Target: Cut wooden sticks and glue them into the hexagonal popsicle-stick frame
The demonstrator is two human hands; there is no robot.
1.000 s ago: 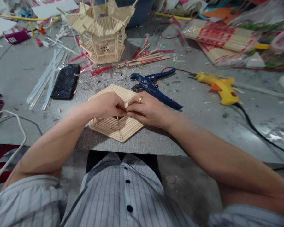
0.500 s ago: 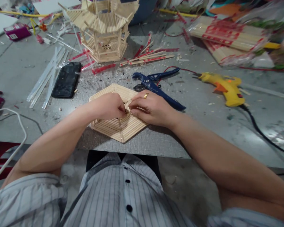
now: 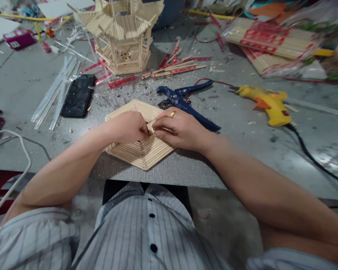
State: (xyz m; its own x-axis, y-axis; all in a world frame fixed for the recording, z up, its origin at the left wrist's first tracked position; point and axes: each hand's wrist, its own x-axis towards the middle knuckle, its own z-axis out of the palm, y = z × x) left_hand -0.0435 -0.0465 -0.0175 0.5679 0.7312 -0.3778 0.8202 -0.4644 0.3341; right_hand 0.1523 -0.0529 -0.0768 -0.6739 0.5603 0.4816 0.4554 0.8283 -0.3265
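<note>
A hexagonal panel of pale wooden sticks (image 3: 145,159), laid in rings around a small dark opening, lies flat near the table's front edge. Over its left half, my left hand (image 3: 128,125) is closed, fingertips pinched together at the centre. My right hand (image 3: 181,129), with a gold ring, reaches in from the right, its thumb and fingers pinched at the same spot. The fingertips of both hands almost meet over the opening. A short pale bit of wood shows between them, but what each pinch holds is too small and covered to tell.
Behind the panel lie a blue pipe cutter (image 3: 186,103) and a black phone (image 3: 78,95) beside clear glue sticks (image 3: 55,93). A yellow glue gun (image 3: 266,103) rests at right. Farther back are a stick pavilion model (image 3: 124,41), loose sticks (image 3: 177,69) and packaged sticks (image 3: 270,41).
Both hands stay pinched at the panel's centre with barely any movement. The whole view has shifted very slightly.
</note>
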